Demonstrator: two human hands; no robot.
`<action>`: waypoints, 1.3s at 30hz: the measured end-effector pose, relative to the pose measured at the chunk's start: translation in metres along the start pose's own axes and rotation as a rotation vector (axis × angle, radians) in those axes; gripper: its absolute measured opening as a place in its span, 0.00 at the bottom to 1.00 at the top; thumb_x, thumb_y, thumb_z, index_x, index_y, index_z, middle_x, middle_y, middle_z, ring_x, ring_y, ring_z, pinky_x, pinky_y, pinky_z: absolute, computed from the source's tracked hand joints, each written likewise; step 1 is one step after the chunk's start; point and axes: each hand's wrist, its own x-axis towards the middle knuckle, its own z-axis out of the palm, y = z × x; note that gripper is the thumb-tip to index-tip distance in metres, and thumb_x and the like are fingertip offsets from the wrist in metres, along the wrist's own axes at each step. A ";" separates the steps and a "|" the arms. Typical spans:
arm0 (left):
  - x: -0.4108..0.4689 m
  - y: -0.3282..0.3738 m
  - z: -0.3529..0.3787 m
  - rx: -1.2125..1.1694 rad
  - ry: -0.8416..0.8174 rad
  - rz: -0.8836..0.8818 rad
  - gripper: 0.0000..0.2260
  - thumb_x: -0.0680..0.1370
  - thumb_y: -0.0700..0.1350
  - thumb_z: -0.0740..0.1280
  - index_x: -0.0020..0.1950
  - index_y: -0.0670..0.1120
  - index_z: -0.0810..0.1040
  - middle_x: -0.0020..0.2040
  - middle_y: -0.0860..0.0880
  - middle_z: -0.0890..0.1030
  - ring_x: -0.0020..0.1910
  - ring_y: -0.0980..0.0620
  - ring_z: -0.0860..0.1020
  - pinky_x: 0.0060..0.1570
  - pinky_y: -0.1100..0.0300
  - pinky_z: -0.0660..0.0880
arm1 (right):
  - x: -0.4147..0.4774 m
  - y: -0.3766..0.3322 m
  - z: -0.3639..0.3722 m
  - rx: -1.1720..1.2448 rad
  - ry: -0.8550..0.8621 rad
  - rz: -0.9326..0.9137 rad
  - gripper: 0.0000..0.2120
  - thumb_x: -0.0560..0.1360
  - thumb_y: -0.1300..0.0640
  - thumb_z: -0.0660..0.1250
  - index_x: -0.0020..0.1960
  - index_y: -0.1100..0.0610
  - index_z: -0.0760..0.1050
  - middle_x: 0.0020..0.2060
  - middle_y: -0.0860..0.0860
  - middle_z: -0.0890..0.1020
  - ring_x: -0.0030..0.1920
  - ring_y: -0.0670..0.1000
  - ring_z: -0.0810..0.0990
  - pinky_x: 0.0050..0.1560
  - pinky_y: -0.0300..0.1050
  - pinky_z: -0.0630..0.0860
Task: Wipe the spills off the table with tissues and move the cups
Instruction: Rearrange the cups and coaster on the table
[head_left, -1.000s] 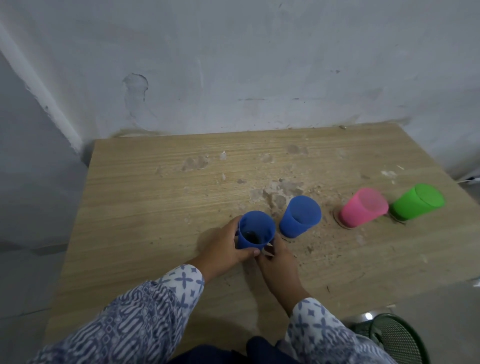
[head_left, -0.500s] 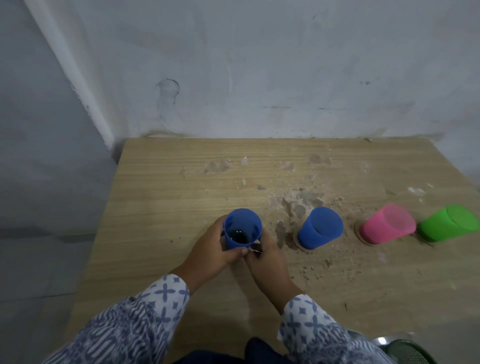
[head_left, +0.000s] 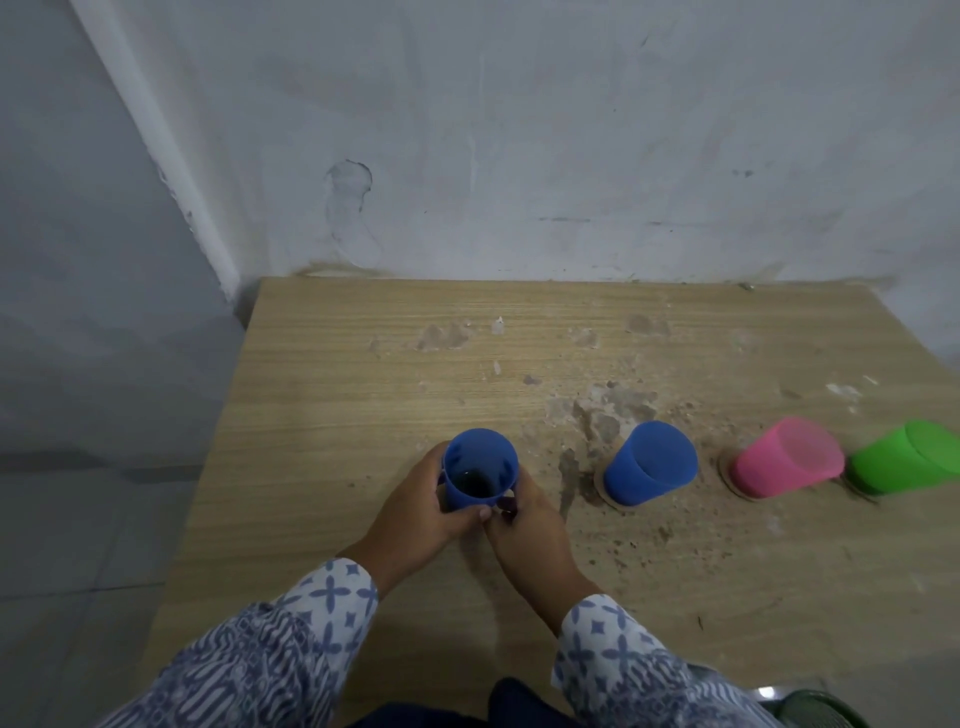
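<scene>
Head view: a wood-grain counter (head_left: 322, 415) stands in a corner, its far edge against a scuffed white wall (head_left: 519, 130), with grey floor (head_left: 78, 519) to its left. Its top is flaked and crumb-strewn around the middle, and a dark wet spill (head_left: 569, 478) lies between the two blue cups. The other blue cup (head_left: 649, 462), a pink cup (head_left: 784, 457) and a green cup (head_left: 904, 462) stand mouth-down in a row to the right, each on a brownish ring.

The frame's right edge cuts off the green cup. Only the rim of a green basket (head_left: 815, 709) shows at the bottom right corner. The hands hide the base of the blue cup (head_left: 480, 473), so whether it rests on the counter cannot be told.

It stands upright near the front centre, with dark liquid inside. The left grip (head_left: 415, 514) wraps its left side, thumb across the near wall. The right grip (head_left: 530, 525) curls round its lower right side, thumb tip meeting the left thumb. Both patterned sleeves (head_left: 332, 613) reach in from below.
</scene>
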 end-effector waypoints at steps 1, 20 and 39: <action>0.000 0.000 0.000 0.003 0.003 0.000 0.32 0.70 0.45 0.76 0.68 0.57 0.65 0.62 0.60 0.73 0.59 0.71 0.70 0.50 0.79 0.67 | 0.001 0.000 0.000 -0.003 0.001 0.001 0.25 0.73 0.55 0.64 0.67 0.40 0.62 0.56 0.46 0.78 0.52 0.43 0.77 0.51 0.42 0.76; -0.001 0.001 0.001 0.033 0.024 -0.001 0.32 0.69 0.47 0.77 0.67 0.59 0.64 0.61 0.62 0.73 0.60 0.68 0.71 0.52 0.76 0.68 | 0.001 -0.005 -0.002 -0.026 -0.021 0.013 0.26 0.73 0.56 0.64 0.69 0.44 0.61 0.58 0.47 0.77 0.55 0.45 0.76 0.56 0.46 0.76; 0.005 0.052 -0.023 0.106 0.099 0.151 0.32 0.74 0.60 0.62 0.76 0.52 0.58 0.74 0.54 0.62 0.72 0.61 0.59 0.68 0.66 0.58 | 0.003 -0.043 -0.070 -0.003 0.186 -0.053 0.22 0.78 0.63 0.57 0.71 0.53 0.61 0.67 0.51 0.70 0.64 0.50 0.70 0.56 0.38 0.67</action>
